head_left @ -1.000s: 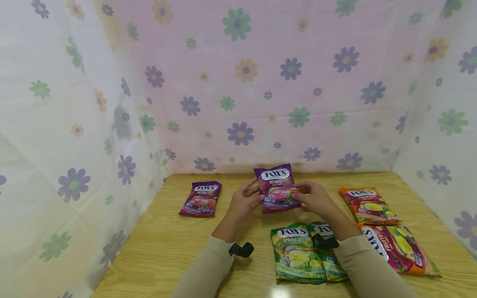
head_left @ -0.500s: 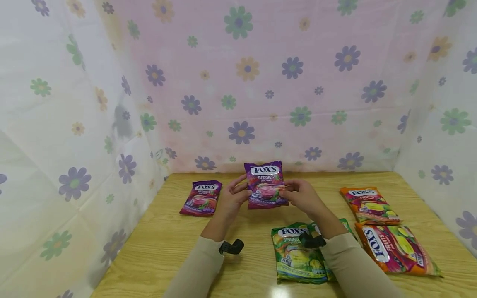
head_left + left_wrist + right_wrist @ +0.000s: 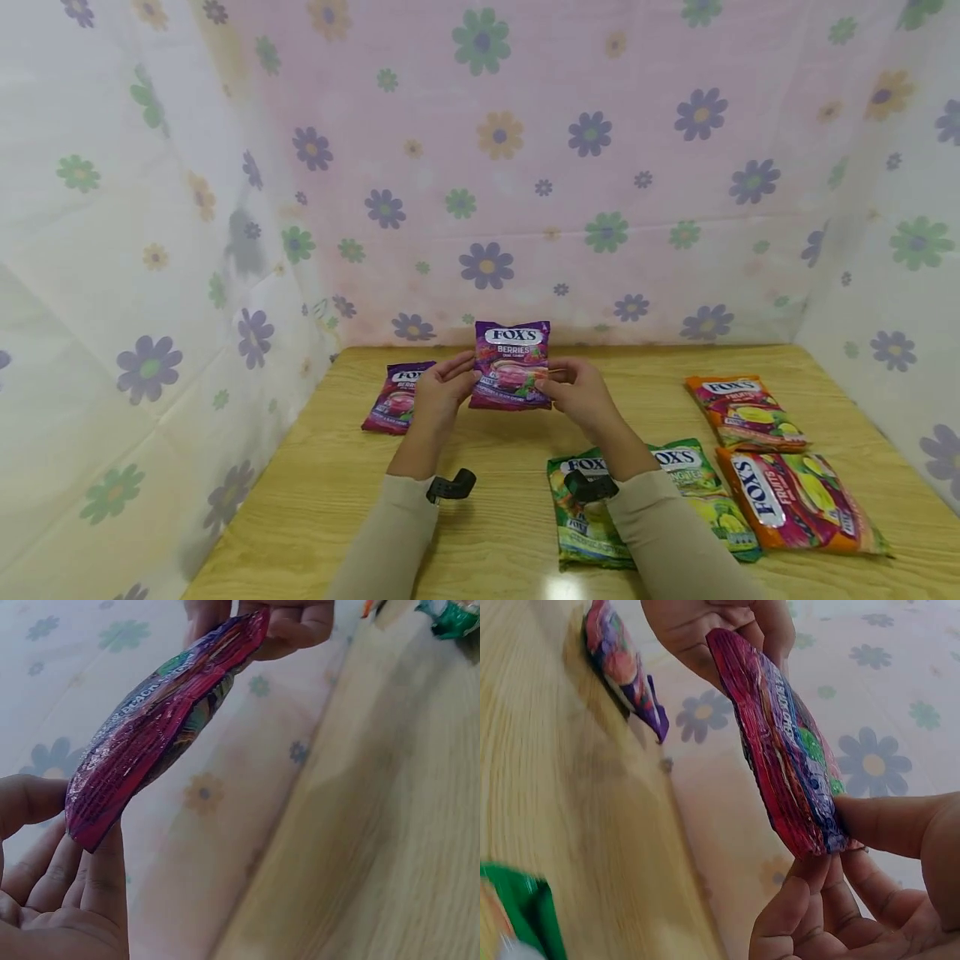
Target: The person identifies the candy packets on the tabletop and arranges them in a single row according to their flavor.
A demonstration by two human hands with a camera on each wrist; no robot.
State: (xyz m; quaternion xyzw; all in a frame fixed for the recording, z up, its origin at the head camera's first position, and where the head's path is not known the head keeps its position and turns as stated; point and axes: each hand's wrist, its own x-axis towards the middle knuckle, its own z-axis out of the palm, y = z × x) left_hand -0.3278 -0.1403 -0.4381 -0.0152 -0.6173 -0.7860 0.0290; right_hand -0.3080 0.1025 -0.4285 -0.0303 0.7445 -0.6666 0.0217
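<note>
From my remote seat I see a person's two hands holding one purple Fox's Berries pouch [image 3: 512, 367] above the bench [image 3: 300, 500], printed front towards the head camera. The left hand [image 3: 437, 396] pinches its left edge, thumb in front and fingers [image 3: 105, 881] behind. The right hand [image 3: 588, 400] pinches the opposite edge the same way, its lower fingers loosely bent in the right wrist view. So the pouch spans the gap between the two sets of fingers, its bottom seam off the wood and a shadow below it.

Just beyond the fingers runs the bench's far edge, with flowered cloth [image 3: 487, 192] rising behind; in the head view the pouch's top overlaps that cloth. Beside the left fingers, a second berries pouch [image 3: 384, 408] lies flat, partly hidden by that hand. Nearer the person than the right fingers, two green packs, one on the left [image 3: 588, 533] and one on the right [image 3: 708, 483], lie partly covered by the forearm. Well to the right of the right fingers are a farther orange pack [image 3: 750, 414] and a nearer orange pack [image 3: 806, 502]. Between the right fingers and these orange packs stretches a band of bare wood.
</note>
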